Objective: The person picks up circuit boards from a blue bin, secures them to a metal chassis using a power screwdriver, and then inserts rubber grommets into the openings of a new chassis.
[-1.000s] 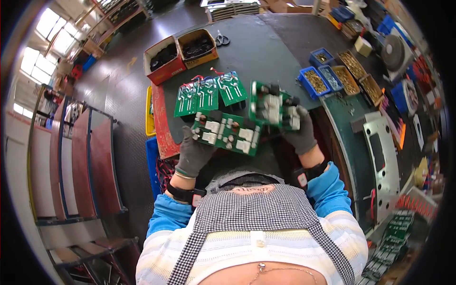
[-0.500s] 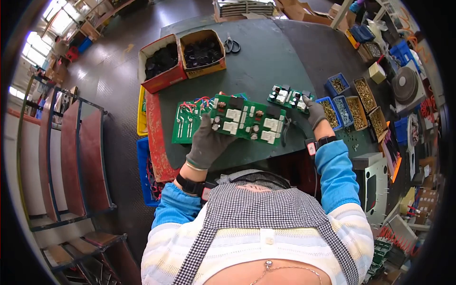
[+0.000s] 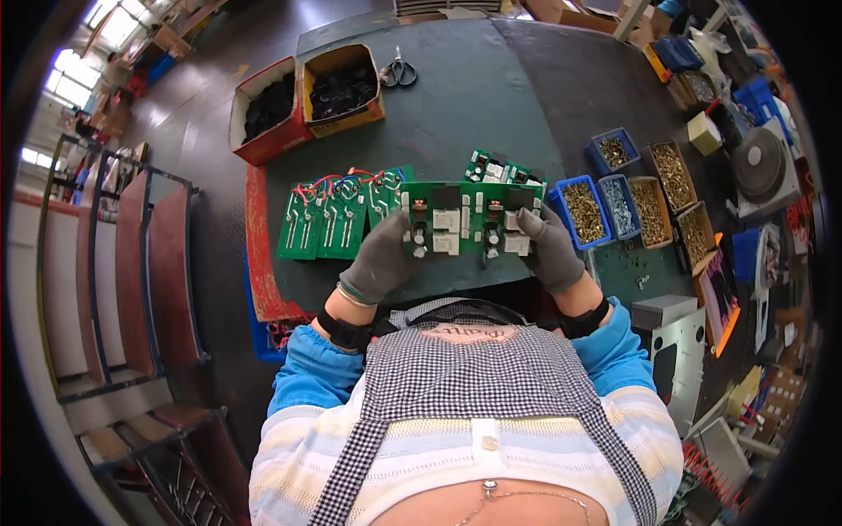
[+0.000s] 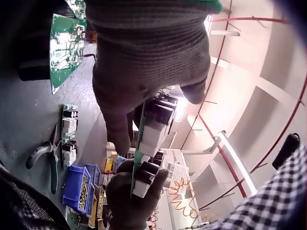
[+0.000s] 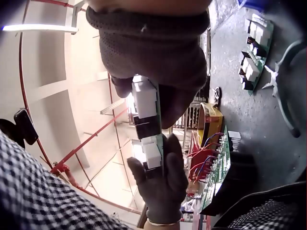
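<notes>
A green circuit board [image 3: 472, 223] with white and black blocky components is held up in front of the apron. My gloved left hand [image 3: 384, 256] grips its left end, and my gloved right hand [image 3: 553, 250] pinches the right end, thumb on the component side. The left wrist view shows this board edge-on between the hands. Behind it on the table, a second populated board [image 3: 493, 168] lies partly hidden. To the left rest several boards [image 3: 324, 223] with solder tracks facing up and red and blue wires. Pliers [image 4: 50, 155] lie on the table below the held board.
Two cartons of black parts, a red one [image 3: 267, 110] and a yellow one [image 3: 344, 92], stand at the back left beside scissors [image 3: 400, 72]. At the right are several small bins of screws, including a blue bin [image 3: 582, 210]. A fan-like round device [image 3: 759, 162] stands farther right.
A second ago each hand held a board. The right hand has left its board on the table and now grips the right end of the left hand's board, which is turned level.
</notes>
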Available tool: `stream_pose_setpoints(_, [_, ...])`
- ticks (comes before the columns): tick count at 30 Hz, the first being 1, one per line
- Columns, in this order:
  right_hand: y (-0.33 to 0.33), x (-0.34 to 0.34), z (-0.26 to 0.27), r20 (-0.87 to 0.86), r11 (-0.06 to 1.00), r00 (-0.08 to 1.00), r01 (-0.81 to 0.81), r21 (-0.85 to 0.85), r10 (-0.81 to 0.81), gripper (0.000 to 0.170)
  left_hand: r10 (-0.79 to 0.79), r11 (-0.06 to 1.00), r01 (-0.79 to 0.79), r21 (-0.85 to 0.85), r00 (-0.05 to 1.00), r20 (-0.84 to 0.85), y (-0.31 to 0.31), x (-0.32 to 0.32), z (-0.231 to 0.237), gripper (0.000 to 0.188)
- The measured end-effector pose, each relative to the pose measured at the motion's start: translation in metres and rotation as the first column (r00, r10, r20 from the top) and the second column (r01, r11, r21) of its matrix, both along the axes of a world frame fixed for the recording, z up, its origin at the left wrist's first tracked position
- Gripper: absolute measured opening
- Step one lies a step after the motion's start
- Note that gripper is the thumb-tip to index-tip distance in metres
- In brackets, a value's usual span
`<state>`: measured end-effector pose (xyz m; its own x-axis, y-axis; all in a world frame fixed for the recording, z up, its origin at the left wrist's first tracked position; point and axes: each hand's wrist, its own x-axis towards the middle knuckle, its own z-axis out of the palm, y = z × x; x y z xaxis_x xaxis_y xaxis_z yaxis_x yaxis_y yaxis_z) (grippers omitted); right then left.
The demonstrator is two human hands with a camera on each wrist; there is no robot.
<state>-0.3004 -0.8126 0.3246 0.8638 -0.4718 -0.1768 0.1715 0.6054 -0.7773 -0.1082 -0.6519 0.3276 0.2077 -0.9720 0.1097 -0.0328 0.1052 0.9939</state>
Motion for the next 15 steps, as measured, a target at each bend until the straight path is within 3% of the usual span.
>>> stream_pose_setpoints(1, [-0.006,-0.006,-0.001,0.006,1.0,1.0,-0.023,0.008,0.023,0.045,-0.032,0.999,0.043,0.031,0.958,-0.283,-0.002,-0.008,-0.003,0.043])
stream_pose_setpoints(2, [-0.011,-0.011,0.001,0.005,0.998,0.998,-0.066,0.008,0.066,0.047,-0.046,0.995,0.087,0.048,0.834,-0.55,-0.002,-0.018,-0.009,0.045])
stream_pose_setpoints(3, [-0.017,-0.016,-0.001,0.006,0.995,0.995,-0.103,0.012,0.103,0.048,-0.047,0.991,0.127,0.044,0.636,-0.77,-0.002,-0.026,-0.013,0.046])
stream_pose_setpoints(4, [-0.024,-0.022,-0.004,0.007,0.99,0.99,-0.139,0.015,0.139,0.049,0.01,0.989,0.098,0.106,0.686,-0.727,-0.002,-0.032,-0.017,0.051])
stream_pose_setpoints(7, [-0.033,-0.029,-0.017,0.062,0.972,0.973,-0.227,0.062,0.223,0.053,0.023,0.998,0.025,0.052,0.654,-0.756,-0.006,-0.056,-0.022,0.052])
stream_pose_setpoints(10, [-0.042,-0.029,-0.016,0.115,0.909,0.911,-0.407,0.089,0.396,0.054,0.047,0.999,-0.012,0.048,0.527,-0.849,-0.01,-0.078,-0.028,0.061])
stream_pose_setpoints(11, [-0.035,-0.027,-0.034,0.168,0.828,0.898,-0.44,0.348,0.407,0.057,0.046,0.999,-0.022,0.041,0.471,-0.881,-0.012,-0.086,-0.032,0.064])
stream_pose_setpoints(13, [-0.027,-0.024,-0.059,0.432,0.661,0.813,-0.574,0.483,0.39,0.055,-0.072,0.997,0.001,-0.079,0.427,-0.901,-0.012,-0.104,-0.042,0.074])
stream_pose_setpoints(14, [-0.031,-0.013,-0.043,0.445,0.684,0.8,-0.586,0.435,0.403,0.052,-0.034,0.996,-0.062,-0.07,0.46,-0.887,-0.016,-0.104,-0.03,0.065])
stream_pose_setpoints(15, [-0.042,-0.015,-0.02,0.276,0.761,0.858,-0.512,0.399,0.433,0.047,0.01,0.99,-0.128,-0.059,0.483,-0.875,-0.017,-0.104,-0.019,0.057])
